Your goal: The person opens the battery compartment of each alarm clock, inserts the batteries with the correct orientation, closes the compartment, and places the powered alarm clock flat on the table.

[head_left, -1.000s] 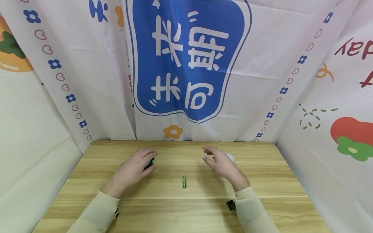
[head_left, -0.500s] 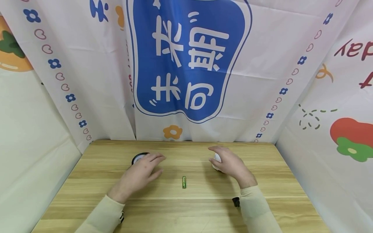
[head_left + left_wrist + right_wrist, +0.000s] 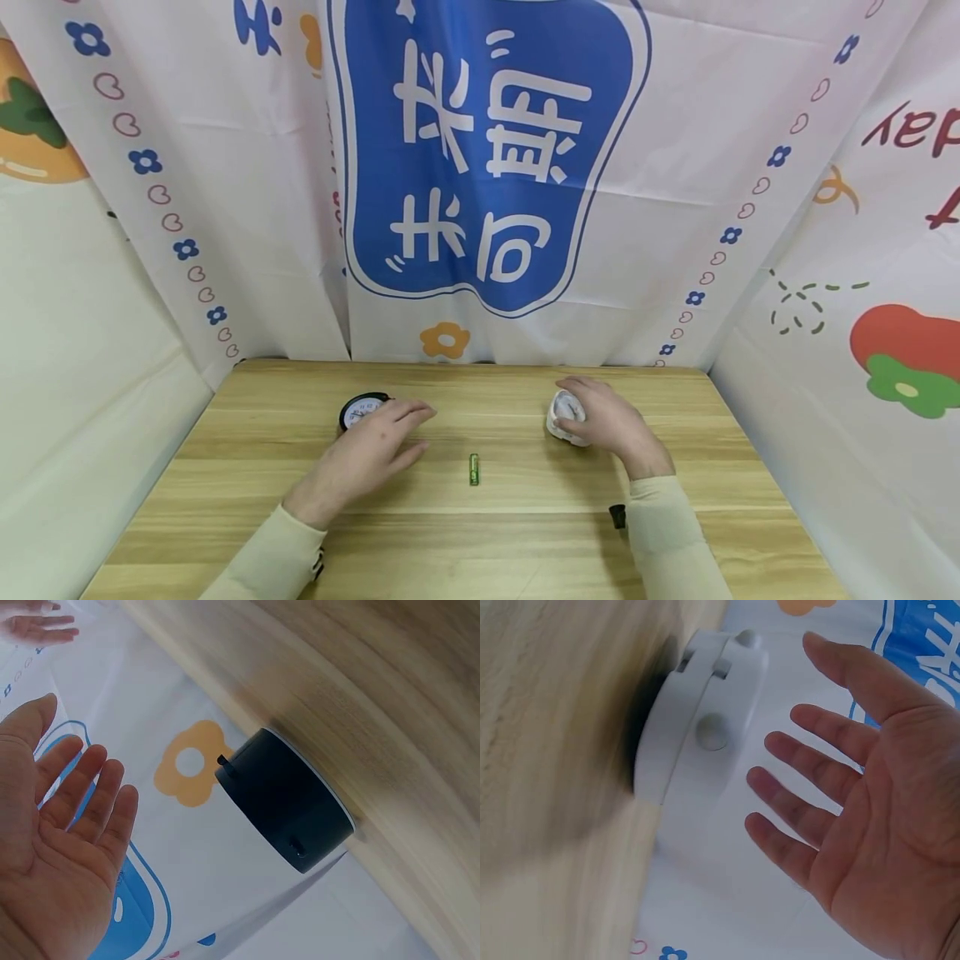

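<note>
My left hand (image 3: 363,454), fingers apart and gently bent, hovers over the near right side of a small black clock (image 3: 363,409) with a numbered white dial. In the left wrist view, its black drum-shaped body (image 3: 289,799), with small pegs, is apart from the palm. Above a white rounded case (image 3: 564,417) is my right hand (image 3: 607,421), partly covering it in the head view. The right wrist view shows a gap between the spread fingers (image 3: 810,772) and that case, which has a round button and a seam. Both hands hold nothing.
A green battery (image 3: 474,469) lies on the wooden table (image 3: 480,550) between the hands. White printed cloth (image 3: 675,125) hangs behind the table's far edge and along both sides.
Both hands have shifted to the right and slightly nearer. The clock's dial, mostly covered before, now shows beyond the left hand, and more of the white case is visible. The battery has not moved.
</note>
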Tool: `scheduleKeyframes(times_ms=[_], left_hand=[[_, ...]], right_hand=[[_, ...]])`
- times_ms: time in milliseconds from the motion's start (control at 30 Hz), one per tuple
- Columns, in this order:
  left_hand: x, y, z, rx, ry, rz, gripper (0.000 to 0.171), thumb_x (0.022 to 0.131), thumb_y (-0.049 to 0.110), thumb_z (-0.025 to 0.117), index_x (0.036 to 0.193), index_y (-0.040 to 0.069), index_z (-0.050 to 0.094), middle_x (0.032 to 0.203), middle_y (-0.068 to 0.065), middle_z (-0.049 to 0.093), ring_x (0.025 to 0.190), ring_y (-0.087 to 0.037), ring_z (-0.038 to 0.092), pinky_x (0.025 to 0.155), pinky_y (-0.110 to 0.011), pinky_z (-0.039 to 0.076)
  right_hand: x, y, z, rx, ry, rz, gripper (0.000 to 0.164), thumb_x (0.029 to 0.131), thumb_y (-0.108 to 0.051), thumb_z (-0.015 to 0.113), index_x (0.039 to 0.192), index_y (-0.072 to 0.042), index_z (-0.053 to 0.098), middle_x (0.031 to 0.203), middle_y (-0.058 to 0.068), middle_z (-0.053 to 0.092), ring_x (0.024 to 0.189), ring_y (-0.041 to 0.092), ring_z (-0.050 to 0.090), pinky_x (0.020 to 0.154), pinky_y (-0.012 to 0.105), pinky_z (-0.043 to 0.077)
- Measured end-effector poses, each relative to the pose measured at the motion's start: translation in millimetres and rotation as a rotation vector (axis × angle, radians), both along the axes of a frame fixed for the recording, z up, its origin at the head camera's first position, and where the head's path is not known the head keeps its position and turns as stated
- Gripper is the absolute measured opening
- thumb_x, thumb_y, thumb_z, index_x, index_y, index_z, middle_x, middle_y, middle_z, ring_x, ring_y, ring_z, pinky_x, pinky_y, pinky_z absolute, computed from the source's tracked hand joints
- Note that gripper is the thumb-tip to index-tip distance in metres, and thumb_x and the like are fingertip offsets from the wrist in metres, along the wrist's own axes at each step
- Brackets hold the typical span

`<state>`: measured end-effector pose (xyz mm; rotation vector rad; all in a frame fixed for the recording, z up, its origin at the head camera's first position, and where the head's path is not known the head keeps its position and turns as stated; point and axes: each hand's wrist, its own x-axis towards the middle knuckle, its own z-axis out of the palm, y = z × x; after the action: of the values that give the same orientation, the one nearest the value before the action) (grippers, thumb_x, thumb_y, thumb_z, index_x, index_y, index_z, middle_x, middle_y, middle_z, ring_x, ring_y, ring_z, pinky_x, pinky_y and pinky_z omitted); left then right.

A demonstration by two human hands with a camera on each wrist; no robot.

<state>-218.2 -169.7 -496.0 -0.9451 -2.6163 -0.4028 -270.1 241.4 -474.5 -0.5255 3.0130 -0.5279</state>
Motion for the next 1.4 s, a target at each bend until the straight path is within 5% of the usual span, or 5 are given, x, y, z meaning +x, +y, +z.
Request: scheduleKeyframes(times_ms=[733, 1000, 1400], left_hand=[[1.4, 3.1, -0.7, 0.0, 0.002, 0.002, 0.053, 0.105, 0.024, 0.093, 0.151, 0.005, 0.075, 0.149, -0.012, 0.079, 0.137, -0.033, 0.078, 0.118, -0.052, 0.068], [2.7, 6.3, 1.5, 0.016, -0.044, 0.004, 0.053, 0.106, 0.025, 0.091, 0.153, 0.006, 0.074, 0.151, -0.011, 0.078, 0.14, -0.033, 0.077, 0.12, -0.053, 0.067], [6.4, 21.6, 3.2, 0.125, -0.13, 0.037, 0.048, 0.11, 0.026, 0.087, 0.153, 0.009, 0.074, 0.15, -0.009, 0.079, 0.14, -0.031, 0.077, 0.12, -0.051, 0.067]], right_hand=[[-4.9, 12.4, -19.9, -0.156, -0.186, -0.103, 0.085, 0.095, -0.021, 0.099, 0.165, 0.005, 0.059, 0.159, 0.029, 0.068, 0.137, 0.041, 0.069, 0.128, 0.07, 0.055], [-8.5, 15.1, -22.5, -0.149, -0.172, -0.101, 0.085, 0.09, -0.024, 0.103, 0.159, 0.006, 0.065, 0.159, 0.031, 0.066, 0.131, 0.041, 0.07, 0.124, 0.071, 0.058], [-9.6, 8.7, -17.3, -0.119, -0.109, -0.062, 0.092, 0.093, -0.032, 0.102, 0.168, 0.0, 0.058, 0.169, 0.03, 0.06, 0.148, 0.049, 0.064, 0.129, 0.072, 0.054]])
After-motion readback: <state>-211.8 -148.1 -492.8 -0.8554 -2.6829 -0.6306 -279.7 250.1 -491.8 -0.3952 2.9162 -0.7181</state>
